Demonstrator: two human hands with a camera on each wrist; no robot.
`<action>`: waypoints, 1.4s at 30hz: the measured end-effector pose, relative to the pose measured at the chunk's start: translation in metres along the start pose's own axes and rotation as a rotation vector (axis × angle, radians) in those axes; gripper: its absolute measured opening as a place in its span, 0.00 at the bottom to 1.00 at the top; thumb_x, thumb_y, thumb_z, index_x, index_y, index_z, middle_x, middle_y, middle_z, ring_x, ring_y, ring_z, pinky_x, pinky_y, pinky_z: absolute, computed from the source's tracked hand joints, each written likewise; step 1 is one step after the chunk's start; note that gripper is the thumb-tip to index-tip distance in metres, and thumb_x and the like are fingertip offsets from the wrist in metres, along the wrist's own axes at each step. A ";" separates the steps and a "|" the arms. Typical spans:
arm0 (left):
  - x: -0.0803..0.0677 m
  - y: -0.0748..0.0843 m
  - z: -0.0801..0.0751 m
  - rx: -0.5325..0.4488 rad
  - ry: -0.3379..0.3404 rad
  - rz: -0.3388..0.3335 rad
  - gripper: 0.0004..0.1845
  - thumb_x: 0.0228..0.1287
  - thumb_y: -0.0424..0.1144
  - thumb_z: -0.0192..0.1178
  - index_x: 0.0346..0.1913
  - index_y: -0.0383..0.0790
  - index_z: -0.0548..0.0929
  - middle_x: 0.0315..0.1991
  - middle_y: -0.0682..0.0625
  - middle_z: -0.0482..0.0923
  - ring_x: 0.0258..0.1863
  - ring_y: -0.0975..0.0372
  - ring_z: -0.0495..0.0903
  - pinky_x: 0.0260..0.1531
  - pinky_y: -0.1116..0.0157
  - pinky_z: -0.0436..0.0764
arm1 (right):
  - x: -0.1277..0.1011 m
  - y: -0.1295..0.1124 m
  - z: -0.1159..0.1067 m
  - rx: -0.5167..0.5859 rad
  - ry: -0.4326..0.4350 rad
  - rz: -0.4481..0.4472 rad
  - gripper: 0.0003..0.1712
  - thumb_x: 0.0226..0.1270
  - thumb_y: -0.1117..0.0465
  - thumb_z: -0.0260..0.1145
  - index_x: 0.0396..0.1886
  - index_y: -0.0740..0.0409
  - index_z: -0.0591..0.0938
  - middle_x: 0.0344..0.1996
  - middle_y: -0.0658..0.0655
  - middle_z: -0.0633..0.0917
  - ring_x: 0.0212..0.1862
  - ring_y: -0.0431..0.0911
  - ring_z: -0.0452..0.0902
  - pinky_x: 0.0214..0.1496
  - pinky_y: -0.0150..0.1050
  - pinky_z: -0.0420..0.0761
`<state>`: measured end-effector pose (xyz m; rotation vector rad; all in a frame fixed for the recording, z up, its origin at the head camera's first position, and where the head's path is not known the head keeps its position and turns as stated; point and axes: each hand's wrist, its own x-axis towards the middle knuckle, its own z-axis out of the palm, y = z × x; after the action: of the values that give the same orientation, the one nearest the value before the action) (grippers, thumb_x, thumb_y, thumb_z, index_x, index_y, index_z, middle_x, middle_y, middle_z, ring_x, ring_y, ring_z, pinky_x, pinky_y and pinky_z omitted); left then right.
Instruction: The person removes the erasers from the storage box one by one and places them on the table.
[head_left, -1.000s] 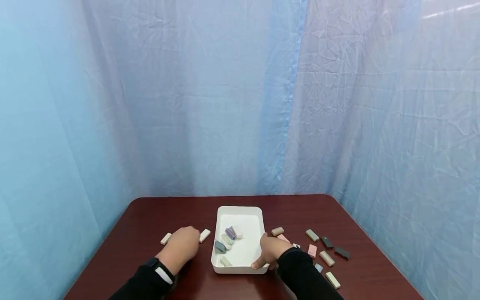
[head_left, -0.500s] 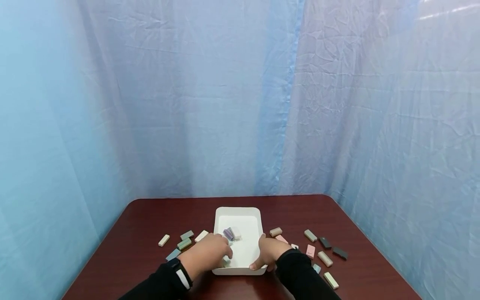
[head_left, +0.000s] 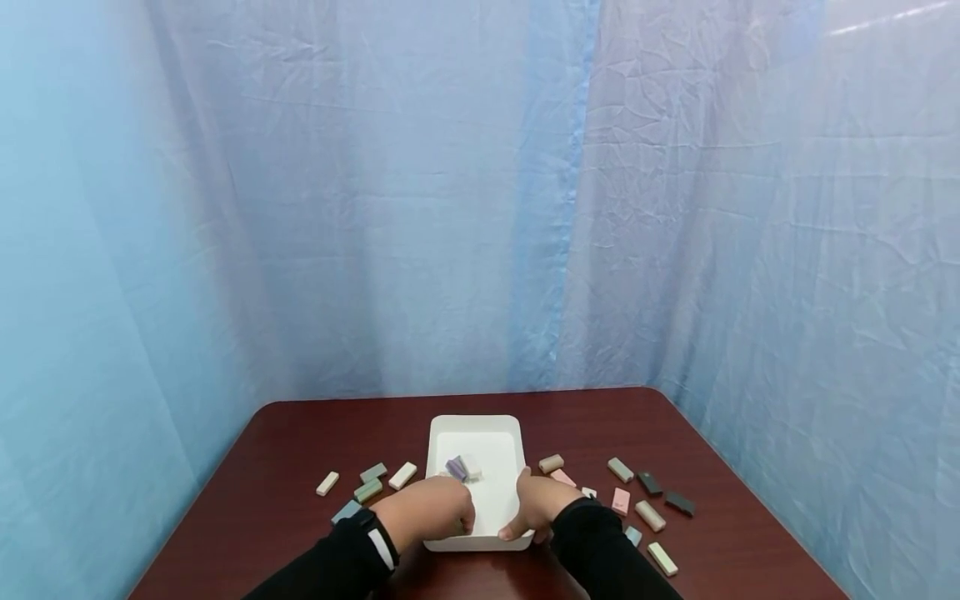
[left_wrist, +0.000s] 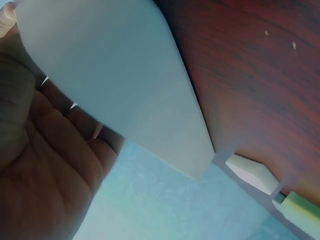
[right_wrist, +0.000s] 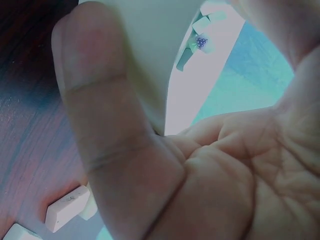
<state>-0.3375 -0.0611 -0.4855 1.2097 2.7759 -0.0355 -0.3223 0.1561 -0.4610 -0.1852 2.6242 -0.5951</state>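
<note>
A white tray (head_left: pixel 474 423) stands mid-table with a purple and a white block (head_left: pixel 461 467) inside. My left hand (head_left: pixel 432 510) covers its near left corner. In the left wrist view the palm (left_wrist: pixel 40 170) lies against the tray's outer wall (left_wrist: pixel 120 75); the fingers curl over the rim and their tips are hidden inside. My right hand (head_left: pixel 537 502) grips the near right rim, thumb (right_wrist: pixel 95 100) against the wall (right_wrist: pixel 155 55). Blocks in the tray (right_wrist: pixel 202 37) show past it.
Loose blocks lie left of the tray: cream (head_left: pixel 327 483), grey-green (head_left: pixel 372 472), white (head_left: pixel 402 475), green (head_left: pixel 367 490). Several more lie on the right, among them tan (head_left: pixel 552 463), pink (head_left: pixel 622 501) and dark ones (head_left: pixel 679 502). Blue curtains close in the table (head_left: pixel 300 433).
My left hand has moved from the blocks at the left to the tray's near left corner, uncovering several blocks. The right hand has stayed on the rim.
</note>
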 end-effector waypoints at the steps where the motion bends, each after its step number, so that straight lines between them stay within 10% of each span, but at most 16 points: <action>1: -0.002 -0.002 -0.001 -0.004 0.025 0.052 0.12 0.68 0.33 0.71 0.35 0.58 0.94 0.28 0.66 0.86 0.26 0.75 0.74 0.31 0.74 0.75 | 0.000 0.000 0.000 -0.003 0.001 0.003 0.66 0.62 0.43 0.81 0.84 0.71 0.53 0.28 0.61 0.88 0.28 0.51 0.87 0.46 0.47 0.83; 6: 0.001 -0.004 0.002 0.004 0.100 0.177 0.13 0.65 0.29 0.70 0.27 0.53 0.90 0.19 0.65 0.70 0.22 0.73 0.60 0.25 0.76 0.64 | -0.001 -0.001 -0.001 -0.022 0.008 -0.003 0.66 0.62 0.43 0.81 0.84 0.72 0.54 0.29 0.61 0.89 0.27 0.51 0.87 0.46 0.47 0.83; 13: 0.002 -0.006 0.008 0.082 0.192 0.291 0.11 0.66 0.36 0.73 0.45 0.58 0.95 0.36 0.63 0.86 0.35 0.75 0.79 0.36 0.82 0.75 | -0.001 -0.001 0.000 -0.019 0.015 -0.019 0.65 0.62 0.44 0.82 0.83 0.73 0.55 0.50 0.64 0.90 0.27 0.49 0.87 0.45 0.47 0.86; 18: -0.001 -0.008 0.008 0.122 0.239 0.279 0.10 0.67 0.37 0.71 0.44 0.58 0.95 0.35 0.62 0.85 0.36 0.74 0.80 0.36 0.82 0.73 | -0.001 -0.002 0.000 -0.027 0.015 -0.010 0.66 0.63 0.44 0.81 0.83 0.73 0.53 0.34 0.59 0.90 0.27 0.49 0.87 0.42 0.44 0.83; 29: -0.013 -0.045 -0.005 -0.044 0.388 0.061 0.13 0.70 0.28 0.68 0.47 0.50 0.95 0.37 0.54 0.84 0.36 0.67 0.81 0.34 0.72 0.79 | 0.001 -0.002 0.000 -0.003 0.014 0.020 0.67 0.62 0.46 0.82 0.84 0.71 0.51 0.48 0.64 0.88 0.28 0.50 0.87 0.47 0.47 0.82; 35: -0.026 -0.081 -0.005 -0.131 0.380 -0.208 0.18 0.69 0.23 0.65 0.53 0.46 0.94 0.37 0.51 0.82 0.34 0.65 0.77 0.36 0.66 0.79 | 0.002 -0.001 0.001 0.021 0.012 0.022 0.67 0.61 0.47 0.83 0.84 0.72 0.51 0.68 0.72 0.79 0.28 0.52 0.86 0.46 0.47 0.82; 42: -0.046 -0.121 0.004 -0.209 0.348 -0.447 0.16 0.71 0.24 0.65 0.57 0.38 0.89 0.49 0.44 0.87 0.52 0.50 0.86 0.53 0.52 0.86 | 0.001 -0.003 -0.001 -0.011 0.003 0.023 0.68 0.61 0.45 0.82 0.84 0.71 0.51 0.51 0.67 0.86 0.28 0.51 0.87 0.50 0.49 0.82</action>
<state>-0.3946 -0.1774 -0.4868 0.5747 3.1868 0.4546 -0.3231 0.1539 -0.4593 -0.1572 2.6291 -0.5728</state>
